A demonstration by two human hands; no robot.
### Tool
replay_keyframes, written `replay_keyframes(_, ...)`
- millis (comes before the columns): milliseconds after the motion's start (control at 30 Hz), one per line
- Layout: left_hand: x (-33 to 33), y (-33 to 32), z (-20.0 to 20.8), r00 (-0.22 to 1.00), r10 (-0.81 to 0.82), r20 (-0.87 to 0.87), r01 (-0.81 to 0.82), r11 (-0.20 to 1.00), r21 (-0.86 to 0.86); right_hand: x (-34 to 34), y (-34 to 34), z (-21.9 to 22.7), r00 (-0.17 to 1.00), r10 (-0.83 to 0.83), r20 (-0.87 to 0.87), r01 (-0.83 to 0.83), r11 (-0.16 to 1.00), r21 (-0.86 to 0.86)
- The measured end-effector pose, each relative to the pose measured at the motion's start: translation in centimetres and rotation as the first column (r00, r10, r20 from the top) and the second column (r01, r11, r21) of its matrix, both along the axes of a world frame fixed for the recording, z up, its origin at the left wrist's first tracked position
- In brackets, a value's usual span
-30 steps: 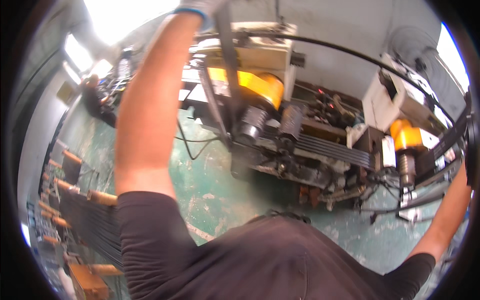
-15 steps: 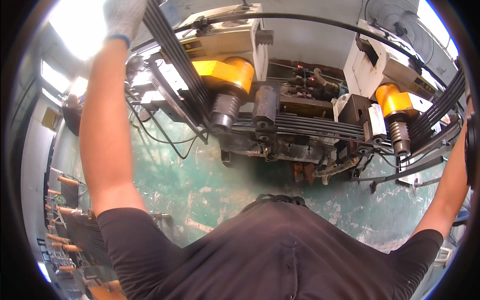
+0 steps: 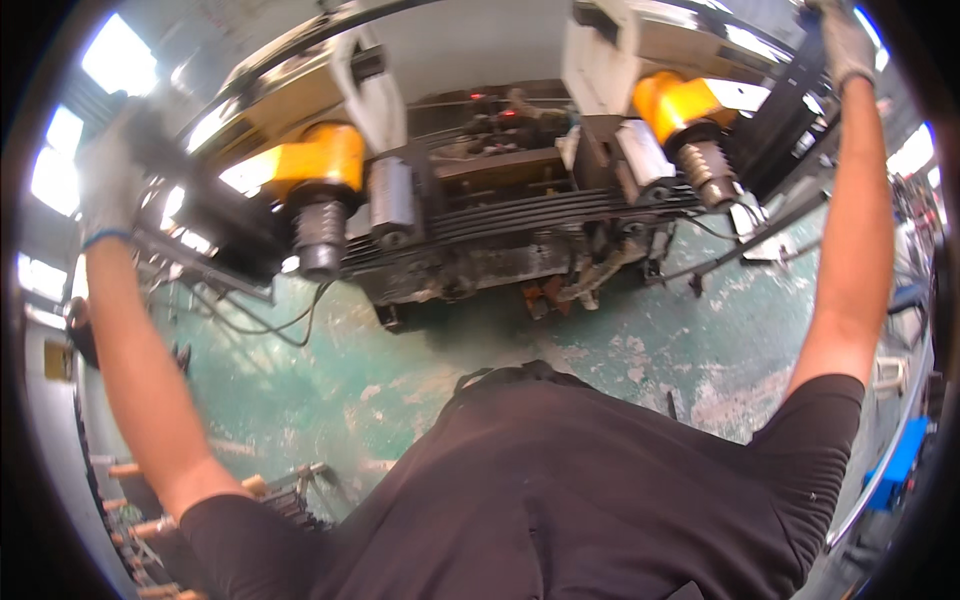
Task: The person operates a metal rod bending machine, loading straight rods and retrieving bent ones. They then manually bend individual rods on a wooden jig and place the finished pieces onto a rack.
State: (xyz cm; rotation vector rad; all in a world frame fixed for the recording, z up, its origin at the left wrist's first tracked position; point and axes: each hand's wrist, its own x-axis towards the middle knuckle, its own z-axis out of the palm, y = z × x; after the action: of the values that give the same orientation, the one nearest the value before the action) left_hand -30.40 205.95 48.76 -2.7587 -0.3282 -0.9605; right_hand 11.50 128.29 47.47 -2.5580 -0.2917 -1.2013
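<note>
A bundle of long dark metal rods lies across the bending machine in front of me, its two ends bent up toward my hands. My gloved left hand, smeared by motion, closes on the raised left end of the rods. At the upper right my gloved right hand is closed around their other raised end. Inside each bend stands a ribbed steel post beneath a yellow arm; the right-hand yellow arm matches it. Grey blocks sit beside the posts.
White machine housings rise behind the rods. Black cables loop down at the left over the worn green floor. A rack with wooden-looking rollers stands at the lower left. Something blue is at the right edge.
The view has shifted to the right, so the machine appears farther left. My right hand has come into view. The left hand now appears lower and farther out, with the rod end blurred.
</note>
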Motion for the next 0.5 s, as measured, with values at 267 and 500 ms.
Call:
replay_keyframes(267,1.2,-2.1,-2.0,0.954,0.158,0.253,0.151,0.475,-0.867,-2.8,4.2,-0.3,0.994,-0.100,-0.055,0.089,0.981,-0.171)
replay_keyframes(500,0.3,-2.7,-2.1,0.958,0.219,0.187,0.003,0.642,-0.767,-1.1,5.0,0.5,0.970,-0.207,-0.124,0.140,0.902,-0.408)
